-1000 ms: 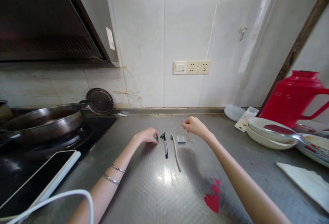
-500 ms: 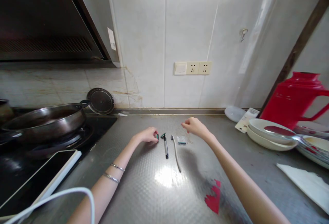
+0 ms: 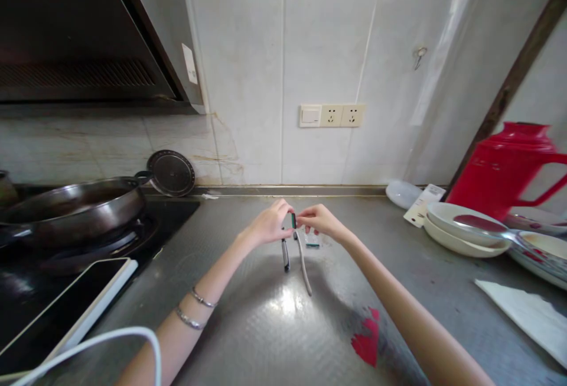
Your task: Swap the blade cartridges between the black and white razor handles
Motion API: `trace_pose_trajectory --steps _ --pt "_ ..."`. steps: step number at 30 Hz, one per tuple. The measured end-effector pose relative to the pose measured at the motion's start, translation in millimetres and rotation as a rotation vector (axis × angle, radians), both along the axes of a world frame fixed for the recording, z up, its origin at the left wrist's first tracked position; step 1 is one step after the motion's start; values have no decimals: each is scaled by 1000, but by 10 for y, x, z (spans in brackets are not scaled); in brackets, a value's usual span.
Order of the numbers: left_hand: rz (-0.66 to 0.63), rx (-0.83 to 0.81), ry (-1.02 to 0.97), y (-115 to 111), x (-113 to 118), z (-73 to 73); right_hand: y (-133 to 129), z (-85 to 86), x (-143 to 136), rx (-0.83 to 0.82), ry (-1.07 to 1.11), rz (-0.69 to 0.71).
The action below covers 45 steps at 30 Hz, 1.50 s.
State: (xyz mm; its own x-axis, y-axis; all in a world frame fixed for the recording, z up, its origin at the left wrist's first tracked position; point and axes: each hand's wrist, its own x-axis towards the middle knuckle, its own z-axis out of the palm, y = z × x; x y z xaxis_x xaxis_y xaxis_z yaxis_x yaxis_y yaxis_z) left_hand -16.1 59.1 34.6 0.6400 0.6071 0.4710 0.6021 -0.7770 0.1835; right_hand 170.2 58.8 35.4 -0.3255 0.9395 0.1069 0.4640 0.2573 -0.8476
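Between my two hands, above the counter, is a small green and black razor cartridge (image 3: 293, 220). The thumb and fingers of my left hand (image 3: 271, 222) grip it from the left. My right hand (image 3: 322, 220) is closed, its fingertips meeting the cartridge's right edge. Below my left hand lies a razor handle (image 3: 286, 255), black and grey, its upper end hidden by the fingers. Beside it rests a second, pale razor handle (image 3: 303, 265), slightly curved. A small clear pack (image 3: 312, 240) with a dark green strip lies under my right hand.
A pan (image 3: 80, 208) sits on the black stove at left, near a phone (image 3: 66, 309) with a white cable (image 3: 133, 331). At right stand a red thermos jug (image 3: 505, 167) and stacked bowls (image 3: 465, 241). A red scrap (image 3: 367, 341) lies in front.
My left hand has lifted the razor cartridge and moved right, over the handle's upper end. My right hand has come left to meet it.
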Motion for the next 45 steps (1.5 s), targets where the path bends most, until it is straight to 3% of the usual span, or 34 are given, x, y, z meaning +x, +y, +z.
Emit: trace_pose_trajectory --steps 10,20,26,29,34,39,45 --pt "9 17 0 -21 20 -3 -69 76 20 -50 84 -3" --pt "-8 8 -9 -47 39 1 -28 17 -20 1 108 -37" --pt "150 13 -220 53 -37 43 37 -3 20 53 220 -142" --pt "194 -182 -348 113 -42 44 52 -14 6 56 281 -177" --pt "58 -623 -447 145 26 -52 21 -22 -52 54 364 -171" --pt "15 -694 -486 150 70 -133 5 -26 -87 55 368 -156" --pt "22 -671 -597 179 33 -116 -4 -20 -72 52 370 -157"
